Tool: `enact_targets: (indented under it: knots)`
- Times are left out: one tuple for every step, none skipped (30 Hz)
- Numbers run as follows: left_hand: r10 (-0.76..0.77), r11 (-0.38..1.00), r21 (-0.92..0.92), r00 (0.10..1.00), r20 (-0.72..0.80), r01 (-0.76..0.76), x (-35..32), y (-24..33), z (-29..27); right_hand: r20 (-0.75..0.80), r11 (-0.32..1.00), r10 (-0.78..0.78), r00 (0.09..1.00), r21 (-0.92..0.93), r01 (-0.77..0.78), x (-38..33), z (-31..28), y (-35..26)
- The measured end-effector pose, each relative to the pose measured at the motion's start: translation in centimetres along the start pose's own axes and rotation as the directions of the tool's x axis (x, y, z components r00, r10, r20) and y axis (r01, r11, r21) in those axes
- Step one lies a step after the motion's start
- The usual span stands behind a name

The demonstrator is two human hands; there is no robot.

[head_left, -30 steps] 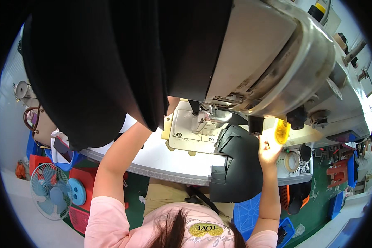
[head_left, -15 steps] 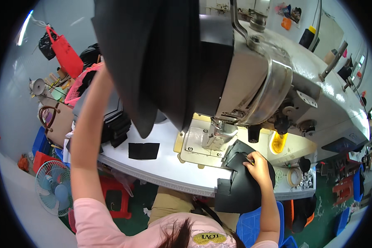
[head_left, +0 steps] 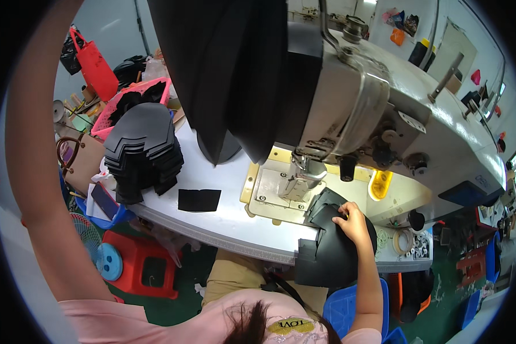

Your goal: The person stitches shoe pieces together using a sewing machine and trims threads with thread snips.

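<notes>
My right hand (head_left: 354, 225) rests on black curved panels (head_left: 328, 255) lying to the right of the sewing machine's needle area and hanging over the table's front edge. Its thumb and fingers are pinched together; a small thing shows at the fingertips, too little of it to name. My left forearm (head_left: 31, 172) rises along the left side, and the hand is beyond the top of the picture. Beside the presser foot (head_left: 301, 178) lies a small black rectangular piece (head_left: 199, 200), flat on the white table (head_left: 229, 229).
A stack of black cut pieces (head_left: 140, 137) stands at the table's left, by a pink basket (head_left: 163, 90). Large black panels (head_left: 223, 74) hang in front of the sewing machine (head_left: 378, 109). Tape rolls (head_left: 404, 243) lie at right; a red stool (head_left: 137, 252) stands below left.
My left arm has swung outward to the left and up, uncovering the stack of black pieces and the pink basket. My right hand stays on the black panels. The view has shifted slightly.
</notes>
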State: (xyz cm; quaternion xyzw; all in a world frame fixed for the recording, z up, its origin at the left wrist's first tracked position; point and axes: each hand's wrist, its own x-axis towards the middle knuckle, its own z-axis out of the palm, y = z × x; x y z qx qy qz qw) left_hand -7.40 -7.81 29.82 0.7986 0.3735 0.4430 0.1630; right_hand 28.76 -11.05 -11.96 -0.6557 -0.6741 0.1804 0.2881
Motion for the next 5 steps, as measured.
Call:
enact_targets:
  knots:
    - [-0.001,0.998,0.062,0.998,-0.059,0.005,-0.2,0.8,0.5,0.049,1.0,0.024,0.998,-0.005,-0.024,0.3,-0.1,-0.1]
    - [-0.006,0.993,0.112,0.989,-0.149,0.023,-0.5,1.1,0.3,0.095,0.999,0.054,0.994,-0.011,-0.053,0.4,-0.3,-0.2]
    - [-0.013,0.987,0.15,0.967,-0.253,0.052,-0.9,0.9,-0.4,0.088,1.0,0.03,0.996,-0.005,-0.029,0.5,-0.2,-0.2]
    - [0.003,0.972,0.218,0.917,-0.399,0.092,-1.5,0.2,-1.2,0.087,1.0,0.016,0.996,0.001,-0.016,0.7,0.0,-0.4]
    - [-0.001,0.979,0.19,0.927,-0.376,0.078,-0.8,-0.5,-0.1,0.093,0.999,0.046,0.995,-0.006,-0.046,0.8,-0.2,-0.3]
